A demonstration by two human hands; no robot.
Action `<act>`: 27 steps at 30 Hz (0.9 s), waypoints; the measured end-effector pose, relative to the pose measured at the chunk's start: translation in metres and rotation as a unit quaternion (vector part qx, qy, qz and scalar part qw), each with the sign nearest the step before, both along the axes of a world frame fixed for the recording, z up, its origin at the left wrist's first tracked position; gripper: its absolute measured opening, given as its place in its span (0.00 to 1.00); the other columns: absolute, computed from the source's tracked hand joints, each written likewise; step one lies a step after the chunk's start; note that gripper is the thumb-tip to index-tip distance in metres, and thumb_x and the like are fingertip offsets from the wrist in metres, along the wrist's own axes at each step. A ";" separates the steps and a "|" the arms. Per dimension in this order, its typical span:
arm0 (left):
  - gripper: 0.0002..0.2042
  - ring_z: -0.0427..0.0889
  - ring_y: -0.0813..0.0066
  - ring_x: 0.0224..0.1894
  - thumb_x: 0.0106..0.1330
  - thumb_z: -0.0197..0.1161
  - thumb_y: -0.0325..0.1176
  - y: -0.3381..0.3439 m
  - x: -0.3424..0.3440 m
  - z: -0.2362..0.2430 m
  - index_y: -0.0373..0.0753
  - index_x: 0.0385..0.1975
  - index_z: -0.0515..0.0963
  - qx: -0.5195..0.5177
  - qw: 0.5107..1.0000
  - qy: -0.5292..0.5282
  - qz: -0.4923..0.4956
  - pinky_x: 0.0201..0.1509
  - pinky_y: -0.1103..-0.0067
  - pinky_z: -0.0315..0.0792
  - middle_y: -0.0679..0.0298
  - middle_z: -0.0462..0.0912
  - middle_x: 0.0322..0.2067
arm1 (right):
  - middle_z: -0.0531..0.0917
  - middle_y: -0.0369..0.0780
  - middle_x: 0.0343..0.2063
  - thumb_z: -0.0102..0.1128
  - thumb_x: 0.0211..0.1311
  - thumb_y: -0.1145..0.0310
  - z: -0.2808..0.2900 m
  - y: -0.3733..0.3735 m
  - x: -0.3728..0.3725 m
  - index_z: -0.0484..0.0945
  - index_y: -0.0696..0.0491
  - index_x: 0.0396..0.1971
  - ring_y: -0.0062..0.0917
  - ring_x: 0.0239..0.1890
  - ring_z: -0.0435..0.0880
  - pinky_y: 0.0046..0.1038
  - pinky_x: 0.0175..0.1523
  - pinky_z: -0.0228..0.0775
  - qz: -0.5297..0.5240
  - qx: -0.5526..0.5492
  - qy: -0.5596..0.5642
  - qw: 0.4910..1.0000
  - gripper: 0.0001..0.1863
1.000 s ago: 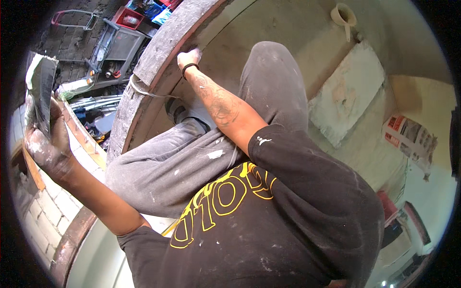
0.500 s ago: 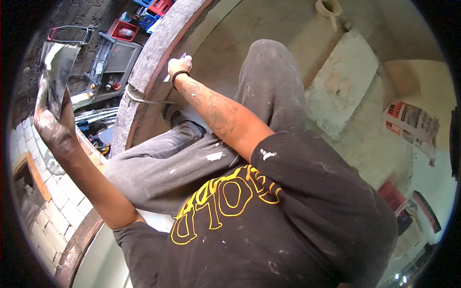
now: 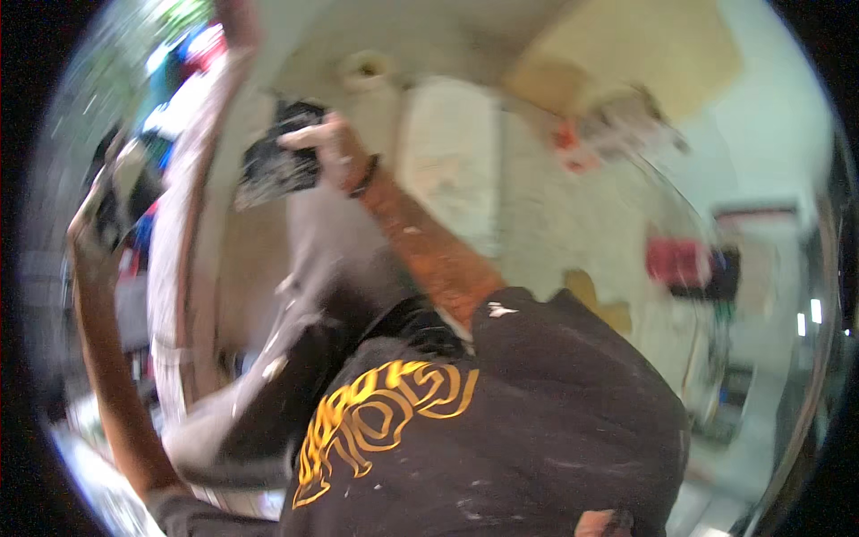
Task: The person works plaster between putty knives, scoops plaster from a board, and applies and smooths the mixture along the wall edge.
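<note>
The view is motion-blurred. My left hand (image 3: pixel 94 228) is raised at the far left, closed on a dark flat blade (image 3: pixel 134 183) smeared with pale material. My right hand (image 3: pixel 340 148) is out above my bent legs (image 3: pixel 318 242), gripping a wide dark scraper-like plate (image 3: pixel 273 170) with whitish streaks. Behind my right hand lies a pale rectangular slab (image 3: pixel 452 170) on the greenish-grey surface; the plate is to the slab's left.
A rough pale rim (image 3: pixel 183 170) runs along the left, with blurred clutter beyond. A round holder (image 3: pixel 367 72) sits beyond my right hand. A torn printed bag (image 3: pixel 608 134), a yellowish panel (image 3: pixel 626 45) and a red object (image 3: pixel 676 259) are to the right.
The view has swung round and blurred. My right hand has moved away from the rim, bringing the dark plate into clear sight. My left hand remains raised with its blade, now lower in view.
</note>
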State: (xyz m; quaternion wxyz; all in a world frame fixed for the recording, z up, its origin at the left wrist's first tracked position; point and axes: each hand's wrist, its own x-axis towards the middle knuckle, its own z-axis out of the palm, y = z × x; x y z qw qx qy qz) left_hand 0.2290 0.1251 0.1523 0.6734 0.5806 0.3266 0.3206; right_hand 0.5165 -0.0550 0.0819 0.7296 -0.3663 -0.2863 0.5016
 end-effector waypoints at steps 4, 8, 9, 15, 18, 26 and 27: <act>0.18 0.75 0.74 0.38 0.58 0.53 0.34 -0.035 0.081 -0.008 0.34 0.47 0.69 0.007 0.997 0.001 -0.071 0.42 0.82 0.69 0.62 0.75 0.40 | 0.79 0.38 0.26 0.57 0.40 0.83 0.053 -0.051 0.025 0.73 0.59 0.32 0.22 0.27 0.79 0.25 0.36 0.74 -0.132 0.039 0.062 0.989 0.13; 0.17 0.75 0.74 0.38 0.58 0.54 0.34 -0.076 0.131 -0.005 0.34 0.46 0.69 0.005 0.990 -0.003 -0.141 0.40 0.83 0.69 0.62 0.75 0.39 | 0.78 0.40 0.21 0.57 0.32 0.79 0.087 -0.087 0.016 0.74 0.60 0.24 0.28 0.22 0.78 0.29 0.31 0.73 -0.242 0.047 0.075 0.966 0.12; 0.17 0.75 0.75 0.37 0.58 0.54 0.34 -0.085 0.137 -0.007 0.34 0.46 0.69 0.001 0.988 -0.005 -0.154 0.40 0.83 0.69 0.62 0.75 0.38 | 0.77 0.37 0.22 0.56 0.35 0.82 0.091 -0.100 0.013 0.73 0.58 0.30 0.24 0.24 0.78 0.28 0.33 0.73 -0.225 0.027 0.049 0.973 0.15; 0.16 0.75 0.76 0.36 0.57 0.55 0.33 -0.113 0.169 -0.018 0.34 0.45 0.70 0.001 0.979 -0.006 -0.204 0.37 0.83 0.69 0.63 0.76 0.37 | 0.78 0.39 0.27 0.55 0.36 0.82 0.109 -0.144 -0.002 0.72 0.60 0.37 0.27 0.28 0.77 0.30 0.39 0.72 -0.333 0.074 -0.008 0.940 0.20; 0.16 0.75 0.76 0.36 0.56 0.55 0.33 -0.123 0.173 -0.010 0.34 0.44 0.71 0.004 0.978 -0.002 -0.209 0.36 0.83 0.69 0.63 0.76 0.36 | 0.79 0.42 0.29 0.53 0.39 0.77 0.099 -0.154 -0.008 0.72 0.61 0.35 0.31 0.31 0.78 0.33 0.40 0.71 -0.155 0.246 0.234 0.928 0.17; 0.15 0.76 0.77 0.34 0.55 0.56 0.33 -0.128 0.101 0.022 0.35 0.42 0.72 -0.014 0.991 -0.035 -0.127 0.32 0.83 0.69 0.63 0.77 0.34 | 0.77 0.41 0.35 0.52 0.45 0.81 0.062 -0.129 -0.022 0.72 0.60 0.38 0.28 0.38 0.76 0.29 0.47 0.69 -0.212 0.058 0.033 0.975 0.15; 0.15 0.76 0.78 0.34 0.55 0.56 0.33 -0.127 0.097 0.019 0.35 0.41 0.72 -0.025 0.985 -0.095 -0.140 0.32 0.84 0.69 0.63 0.77 0.34 | 0.76 0.41 0.36 0.52 0.45 0.82 0.065 -0.123 -0.027 0.72 0.60 0.38 0.28 0.39 0.76 0.29 0.48 0.69 -0.227 0.028 0.019 0.973 0.15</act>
